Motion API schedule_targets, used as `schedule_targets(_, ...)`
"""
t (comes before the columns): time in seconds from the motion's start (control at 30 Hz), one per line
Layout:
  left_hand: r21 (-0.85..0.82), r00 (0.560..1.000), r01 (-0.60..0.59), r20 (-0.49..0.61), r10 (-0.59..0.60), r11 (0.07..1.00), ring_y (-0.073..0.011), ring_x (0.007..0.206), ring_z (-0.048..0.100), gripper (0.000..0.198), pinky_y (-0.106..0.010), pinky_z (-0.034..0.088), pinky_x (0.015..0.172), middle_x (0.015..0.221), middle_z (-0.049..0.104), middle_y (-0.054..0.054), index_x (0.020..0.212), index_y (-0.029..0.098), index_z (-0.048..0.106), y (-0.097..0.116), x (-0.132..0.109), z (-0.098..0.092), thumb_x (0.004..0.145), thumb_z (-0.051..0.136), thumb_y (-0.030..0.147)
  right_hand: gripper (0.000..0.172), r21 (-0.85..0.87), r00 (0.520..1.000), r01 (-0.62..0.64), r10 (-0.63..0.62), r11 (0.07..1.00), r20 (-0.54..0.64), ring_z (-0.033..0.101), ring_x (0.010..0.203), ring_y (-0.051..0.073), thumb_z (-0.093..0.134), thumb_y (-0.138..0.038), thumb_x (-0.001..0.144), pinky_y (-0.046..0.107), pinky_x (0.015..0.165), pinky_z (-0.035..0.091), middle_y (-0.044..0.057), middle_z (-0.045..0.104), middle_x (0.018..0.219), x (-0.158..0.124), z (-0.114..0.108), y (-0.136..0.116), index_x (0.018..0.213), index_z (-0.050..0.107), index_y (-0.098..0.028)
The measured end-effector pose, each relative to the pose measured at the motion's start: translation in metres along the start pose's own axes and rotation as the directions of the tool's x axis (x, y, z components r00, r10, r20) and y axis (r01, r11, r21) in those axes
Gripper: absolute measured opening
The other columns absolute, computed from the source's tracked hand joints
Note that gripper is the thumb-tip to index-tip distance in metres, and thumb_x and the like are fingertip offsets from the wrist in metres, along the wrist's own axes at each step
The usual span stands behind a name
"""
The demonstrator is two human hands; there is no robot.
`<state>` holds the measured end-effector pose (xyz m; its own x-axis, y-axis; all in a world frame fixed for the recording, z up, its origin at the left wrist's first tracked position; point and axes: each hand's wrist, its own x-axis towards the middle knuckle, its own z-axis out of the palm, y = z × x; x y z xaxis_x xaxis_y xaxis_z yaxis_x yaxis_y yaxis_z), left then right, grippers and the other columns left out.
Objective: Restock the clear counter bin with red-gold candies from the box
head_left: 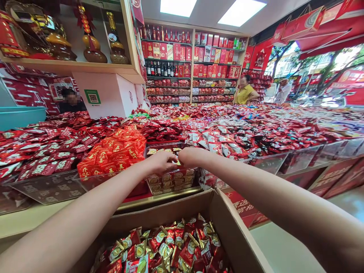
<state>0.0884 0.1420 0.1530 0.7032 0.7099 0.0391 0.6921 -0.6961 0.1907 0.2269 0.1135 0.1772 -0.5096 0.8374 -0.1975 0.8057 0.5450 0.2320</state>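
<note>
Both hands are over a clear plastic bin (171, 182) of gold-and-cream wrapped sweets, set in the front row of the display. My left hand (162, 162) reaches in from the left, its fingers slightly bent and apart, with no held item showing. Beside it, my right hand (190, 156) is curled in a fist just above the sweets. Its fingertips are turned away, so whatever it may hold is hidden. Below my forearms stands an open cardboard box (236, 223) with many red-and-gold wrapped candies (170, 242) inside.
Orange-red packets (113, 153) fill the bin to the left; white-and-red packets (217, 138) lie to the right. A white pillar (106, 94) rises behind the left bins under a bottle shelf (71, 65). A person in yellow (245, 94) stands at the back.
</note>
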Motion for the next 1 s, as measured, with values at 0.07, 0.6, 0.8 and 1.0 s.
schedule_targets(0.07, -0.005, 1.000, 0.021, -0.015, -0.021, 1.000, -0.0147, 0.074, 0.057, 0.028, -0.023, 0.040, 0.064, 0.084, 0.066, -0.002, 0.094, 0.018, 0.060, -0.003, -0.002, -0.002, 0.068, 0.053, 0.028, 0.030, -0.006, 1.000, -0.002, 0.002, 1.000, -0.005, 0.058, 0.080, 0.022, 0.050, -0.012, 0.065, 0.025, 0.064, 0.043, 0.013, 0.063, 0.087, 0.000, 0.000, 0.000, 0.093, 0.062, -0.010)
schedule_targets(0.6, 0.008, 0.999, 0.037, -0.020, -0.037, 0.999, -0.0166, 0.079, 0.058, 0.029, -0.023, 0.040, 0.067, 0.090, 0.068, -0.002, 0.095, 0.022, 0.062, 0.005, -0.015, -0.004, 0.070, 0.048, 0.019, 0.026, 0.018, 0.984, -0.010, 0.013, 1.000, -0.178, 0.058, 0.077, 0.019, 0.046, -0.015, 0.068, 0.024, 0.058, 0.041, 0.009, 0.064, 0.085, -0.010, 0.004, 0.001, 0.089, 0.062, -0.015)
schedule_targets(0.8, -0.004, 0.997, 0.061, -0.043, -0.061, 0.998, -0.0172, 0.077, 0.059, 0.028, -0.024, 0.042, 0.068, 0.088, 0.068, -0.005, 0.090, 0.018, 0.064, -0.001, -0.030, -0.005, 0.070, 0.045, 0.015, 0.023, 0.203, 0.949, 0.124, -0.056, 0.971, -0.311, 0.057, 0.065, 0.016, 0.044, -0.026, 0.070, 0.023, 0.055, 0.039, 0.006, 0.064, 0.074, -0.053, 0.008, -0.024, 0.080, 0.063, -0.017)
schedule_targets(1.0, -0.039, 0.991, 0.067, -0.112, -0.071, 0.997, -0.0171, 0.093, 0.057, 0.033, -0.025, 0.042, 0.079, 0.104, 0.063, -0.006, 0.103, 0.017, 0.057, -0.001, -0.042, 0.000, 0.074, 0.041, 0.015, 0.019, 0.418, 0.944, 0.269, -0.324, 0.868, 0.064, 0.043, 0.036, 0.011, 0.058, -0.032, 0.056, 0.022, 0.036, 0.027, -0.001, 0.044, 0.034, -0.047, 0.096, -0.091, 0.042, 0.056, -0.019)
